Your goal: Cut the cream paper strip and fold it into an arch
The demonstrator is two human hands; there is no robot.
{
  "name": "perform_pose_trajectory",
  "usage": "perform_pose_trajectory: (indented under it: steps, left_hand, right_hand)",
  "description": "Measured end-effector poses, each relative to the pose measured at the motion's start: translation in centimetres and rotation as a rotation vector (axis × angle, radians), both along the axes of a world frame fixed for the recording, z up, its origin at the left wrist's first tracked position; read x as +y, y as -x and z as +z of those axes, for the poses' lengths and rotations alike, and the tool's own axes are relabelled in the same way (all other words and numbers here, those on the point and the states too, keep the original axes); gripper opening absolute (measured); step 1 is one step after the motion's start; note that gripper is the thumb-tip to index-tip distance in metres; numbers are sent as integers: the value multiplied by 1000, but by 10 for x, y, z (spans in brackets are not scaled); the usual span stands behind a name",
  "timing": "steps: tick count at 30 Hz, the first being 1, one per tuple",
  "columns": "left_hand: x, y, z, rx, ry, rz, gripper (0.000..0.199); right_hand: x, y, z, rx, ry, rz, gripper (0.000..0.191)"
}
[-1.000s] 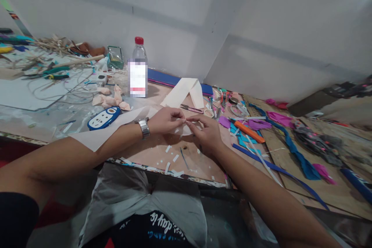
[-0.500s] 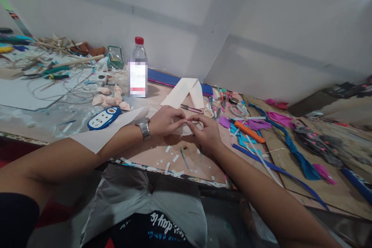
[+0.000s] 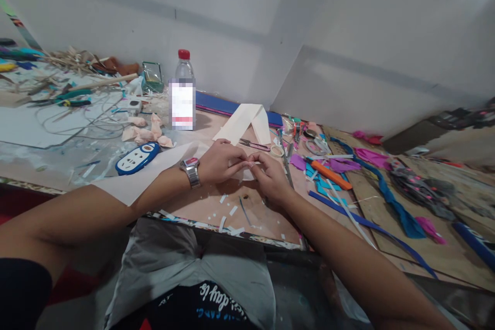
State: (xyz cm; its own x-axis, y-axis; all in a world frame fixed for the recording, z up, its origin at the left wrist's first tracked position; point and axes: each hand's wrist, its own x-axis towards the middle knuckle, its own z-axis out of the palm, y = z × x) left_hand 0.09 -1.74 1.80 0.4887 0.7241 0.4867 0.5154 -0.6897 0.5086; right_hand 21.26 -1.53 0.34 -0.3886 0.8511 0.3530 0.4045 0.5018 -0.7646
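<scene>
My left hand (image 3: 222, 162), with a metal-band watch (image 3: 191, 171) on its wrist, has thumb and forefinger pinched together. The fingertips of my right hand (image 3: 270, 175) meet them, also pinched. Whatever lies between the fingertips is too small to make out. White paper (image 3: 133, 180) runs under my left forearm, and a bit of white shows beneath the fingers. Just beyond the hands are a folded cream paper strip (image 3: 242, 118), small pink-handled snips (image 3: 255, 145) and a roll of tape (image 3: 277, 151).
A red-capped bottle (image 3: 184, 103) stands behind a blue-and-white power socket (image 3: 138, 159). On the right lie an orange cutter (image 3: 331, 175), a blue strip (image 3: 371, 227) and magenta scraps (image 3: 373, 158). Pliers (image 3: 73, 103) are at the left. White paper scraps (image 3: 233, 211) lie near the front edge.
Both hands stay fingertip to fingertip, with slightly shifted fingers. The watch face now shows lit in red. The view has moved very slightly.
</scene>
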Motion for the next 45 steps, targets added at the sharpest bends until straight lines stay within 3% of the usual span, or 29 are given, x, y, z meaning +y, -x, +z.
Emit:
perform_pose_trajectory:
  steps: [7, 16, 27, 32, 41, 45]
  left_hand:
    - [3, 2, -4, 170, -121, 51, 31]
    - [2, 0, -3, 132, -77, 24, 33]
    - [3, 1, -3, 67, -11, 0, 29]
    - [5, 5, -2, 10, 33, 38, 27]
    - [7, 6, -3, -74, 180, 26, 27]
    - [7, 5, -3, -73, 212, 17, 27]
  right_hand:
    - [-1, 1, 0, 16, 51, -26, 20]
    - [-9, 7, 4, 142, 281, -12, 19]
    - [-4, 1, 1, 89, 186, -59, 24]
    - [-4, 1, -1, 177, 267, -55, 27]
    - [0, -1, 9, -28, -55, -85, 19]
    - [0, 1, 11, -12, -72, -99, 18]
